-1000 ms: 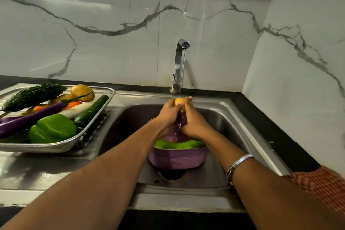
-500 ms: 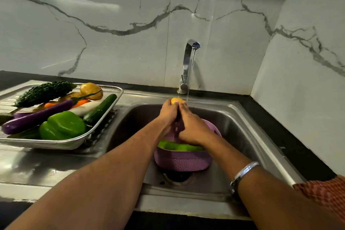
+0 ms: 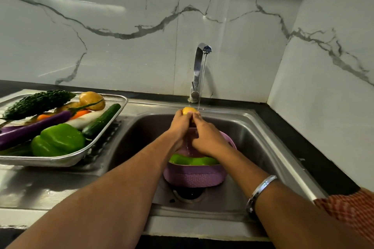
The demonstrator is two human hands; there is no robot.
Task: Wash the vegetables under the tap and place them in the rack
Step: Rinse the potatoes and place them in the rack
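Note:
My left hand (image 3: 180, 125) and my right hand (image 3: 208, 137) together hold a small yellow vegetable (image 3: 188, 110) over the sink, just left of the thin water stream from the tap (image 3: 199, 70). Only the vegetable's top shows above my fingers. Below my hands a purple basket (image 3: 194, 178) stands in the sink (image 3: 263, 143) with a green vegetable (image 3: 192, 160) inside. On the left drainboard a steel mesh rack (image 3: 60, 159) holds a green pepper (image 3: 58, 141), a purple aubergine (image 3: 30, 129), a cucumber (image 3: 101, 120), a bitter gourd (image 3: 38, 102), a potato (image 3: 91, 100) and others.
The marble wall rises behind the tap and along the right side. A dark counter strip (image 3: 303, 143) runs right of the sink. The drain (image 3: 189, 194) lies just in front of the purple basket. A metal bangle (image 3: 260, 192) sits on my right wrist.
The view has shifted, so the scene sits further right in frame. My hands stay clasped on the yellow vegetable, now slightly higher and closer to the water stream.

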